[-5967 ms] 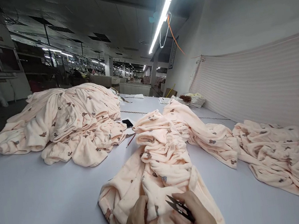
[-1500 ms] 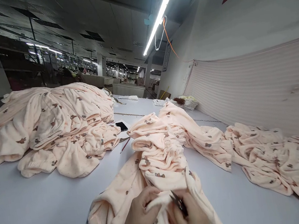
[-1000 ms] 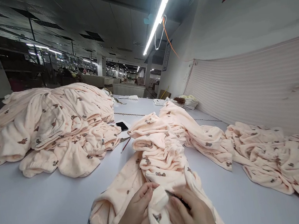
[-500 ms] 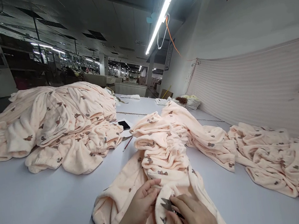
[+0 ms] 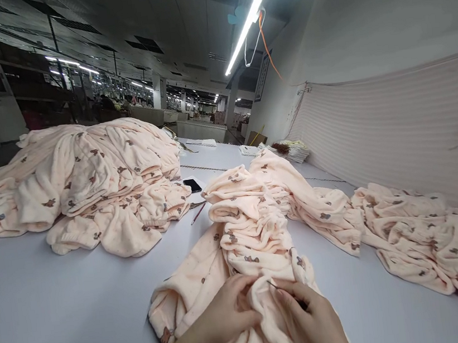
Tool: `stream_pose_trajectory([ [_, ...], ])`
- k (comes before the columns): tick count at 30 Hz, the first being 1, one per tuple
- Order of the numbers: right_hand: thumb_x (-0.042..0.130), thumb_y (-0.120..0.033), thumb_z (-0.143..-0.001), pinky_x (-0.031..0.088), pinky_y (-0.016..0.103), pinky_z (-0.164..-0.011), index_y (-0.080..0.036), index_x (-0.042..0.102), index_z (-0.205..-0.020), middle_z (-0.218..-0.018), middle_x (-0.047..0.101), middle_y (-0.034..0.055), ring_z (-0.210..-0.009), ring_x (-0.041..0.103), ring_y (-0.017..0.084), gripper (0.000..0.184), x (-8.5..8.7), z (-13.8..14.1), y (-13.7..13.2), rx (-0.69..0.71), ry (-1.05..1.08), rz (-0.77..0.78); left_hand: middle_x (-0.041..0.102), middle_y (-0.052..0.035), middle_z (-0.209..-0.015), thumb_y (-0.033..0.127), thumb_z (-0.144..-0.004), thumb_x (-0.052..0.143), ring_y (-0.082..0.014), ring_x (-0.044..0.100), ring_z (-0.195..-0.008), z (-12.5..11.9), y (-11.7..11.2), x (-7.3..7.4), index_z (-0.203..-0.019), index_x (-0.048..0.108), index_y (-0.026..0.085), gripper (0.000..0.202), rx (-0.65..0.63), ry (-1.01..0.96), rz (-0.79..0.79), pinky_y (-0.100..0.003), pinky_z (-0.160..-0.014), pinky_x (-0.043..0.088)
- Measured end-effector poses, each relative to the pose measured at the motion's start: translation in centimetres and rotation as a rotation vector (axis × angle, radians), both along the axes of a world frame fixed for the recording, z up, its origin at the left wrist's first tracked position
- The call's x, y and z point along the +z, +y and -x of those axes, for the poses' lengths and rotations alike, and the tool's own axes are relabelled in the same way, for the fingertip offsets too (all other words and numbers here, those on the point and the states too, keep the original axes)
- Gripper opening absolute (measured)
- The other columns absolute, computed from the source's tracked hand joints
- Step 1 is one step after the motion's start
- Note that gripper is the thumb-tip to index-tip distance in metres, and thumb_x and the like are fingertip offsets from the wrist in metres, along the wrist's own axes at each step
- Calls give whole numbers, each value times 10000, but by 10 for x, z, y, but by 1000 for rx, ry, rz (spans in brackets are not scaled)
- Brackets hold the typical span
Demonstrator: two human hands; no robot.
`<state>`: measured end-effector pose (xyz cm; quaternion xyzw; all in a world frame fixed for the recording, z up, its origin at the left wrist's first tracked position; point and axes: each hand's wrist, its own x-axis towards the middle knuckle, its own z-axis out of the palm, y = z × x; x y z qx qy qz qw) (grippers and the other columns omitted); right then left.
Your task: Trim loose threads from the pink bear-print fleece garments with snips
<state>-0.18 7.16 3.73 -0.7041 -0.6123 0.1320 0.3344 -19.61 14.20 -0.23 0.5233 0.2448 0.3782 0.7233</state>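
A cream-pink fleece garment (image 5: 256, 230) with small brown bear prints lies bunched on the table in front of me. My left hand (image 5: 230, 311) is closed on a fold of it, thumb and fingers pinching the cloth. Close by on the right, my right hand (image 5: 313, 315) is closed around small dark thread snips (image 5: 272, 285). Only the thin tip of the snips shows, touching or very near the fold; the rest is mostly hidden by the fingers.
A large heap of similar fleece garments (image 5: 98, 172) covers the left of the table (image 5: 81, 303). More garments (image 5: 423, 236) lie at right. Beyond my hands are a phone (image 5: 192, 185), a pen (image 5: 198, 214) and stacked papers or cloth (image 5: 294, 151) by the wall.
The snips' blades, broadly visible before, have turned and moved up to the fold, showing only a tip. My left hand has shifted right and gathered the cloth. The view has shifted slightly.
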Motion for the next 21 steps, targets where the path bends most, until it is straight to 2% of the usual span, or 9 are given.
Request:
stream_pose_trajectory([
  [2, 536, -463, -830, 525, 264, -740, -308, 719, -954, -996, 735, -12, -901, 677, 210, 271, -2, 2, -4, -44, 56, -39, 653, -43, -878, 124, -650, 666, -242, 599, -923, -6, 7, 3, -835, 684, 168, 192, 84, 58, -23, -374, -856, 453],
  [3, 535, -474, -831, 521, 262, -752, -288, 709, -967, -993, 732, 0, -906, 673, 212, 289, -5, 7, -6, -48, 94, -80, 642, -28, -786, 171, -682, 654, -226, 621, -819, -10, 12, 5, -800, 667, 157, 120, 75, 43, 4, -375, -786, 481],
  [5, 503, -486, -851, 520, 243, -732, -245, 684, -972, -911, 732, 19, -846, 675, 201, 324, -14, 25, -11, 7, 192, -151, 650, -18, -735, 226, -720, 633, -203, 639, -713, -16, 22, 10, -859, 651, 145, 162, 17, -10, 63, -360, -698, 503],
  [8, 443, -451, -882, 506, 216, -604, -224, 651, -896, -670, 675, -6, -642, 651, 166, 309, -37, 68, -13, 206, 265, -101, 698, -28, -837, 197, -748, 587, -209, 661, -845, -15, 35, 17, -972, 651, 135, 241, -19, -80, 94, -355, -796, 483],
  [10, 566, -380, -794, 488, 224, -579, -224, 629, -888, -669, 661, -18, -609, 634, 166, 192, -56, 96, -10, 274, 142, -4, 707, -33, -943, 182, -767, 556, -228, 636, -987, -2, 41, 20, -1043, 635, 143, 290, 9, -104, 98, -369, -882, 451],
  [12, 673, -255, -653, 466, 237, -564, -226, 628, -894, -705, 676, -14, -611, 644, 186, 247, -71, 113, -4, 296, -67, 60, 695, -46, -1019, 196, -768, 570, -240, 607, -1058, 21, 45, 19, -1085, 602, 148, 323, 98, -95, 103, -377, -917, 439],
  [15, 590, -92, -619, 432, 230, -569, -226, 630, -785, -749, 689, 3, -663, 664, 200, 217, -82, 113, 9, 320, -296, 51, 647, -44, -1051, 251, -781, 568, -207, 606, -1016, 67, 42, 11, -1044, 556, 175, 274, 331, -1, 104, -341, -873, 460],
  [18, 493, -83, -679, 411, 206, -558, -211, 578, -694, -659, 645, -8, -623, 631, 165, 154, -80, 94, 23, 313, -253, 8, 601, 8, -834, 266, -770, 564, -149, 576, -775, 104, 22, -2, -839, 569, 191, 102, 532, 179, 70, -255, -691, 437],
  [21, 443, -154, -735, 419, 198, -543, -209, 529, -680, -617, 588, -20, -589, 589, 147, 116, -72, 74, 32, 313, -133, -33, 557, 25, -689, 276, -620, 722, -161, 504, -677, 107, -10, -17, -690, 605, 186, 164, 511, 428, -64, -251, -619, 359],
])
